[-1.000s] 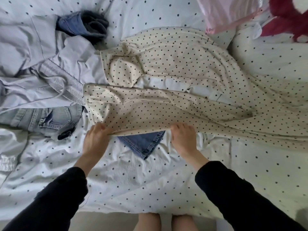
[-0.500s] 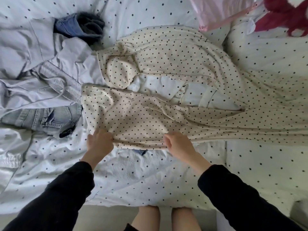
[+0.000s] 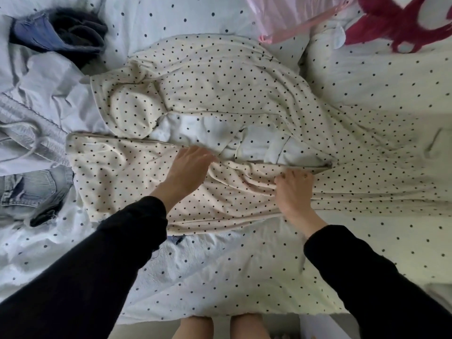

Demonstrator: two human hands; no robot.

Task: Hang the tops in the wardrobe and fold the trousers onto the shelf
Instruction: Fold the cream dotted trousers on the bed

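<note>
Cream trousers with black dots (image 3: 220, 99) lie spread across the bed, waistband to the left, legs running right. My left hand (image 3: 188, 167) lies on the near leg with fingers reaching over its far edge. My right hand (image 3: 294, 188) grips a bunch of the same leg's cloth further right. A pale lilac garment with a drawstring (image 3: 36, 111) and light blue jeans (image 3: 29, 189) lie at the left.
The bed sheet (image 3: 244, 277) is white with dark dots. A dark blue and black garment (image 3: 61, 33) sits at the far left corner. Pink cloth (image 3: 291, 18) and a crimson item (image 3: 391, 23) lie at the far right. The bed's near edge runs above my feet.
Both hands moved from the near hem up onto the near trouser leg. The leg was pulled toward me and now covers the blue denim that showed beneath it.
</note>
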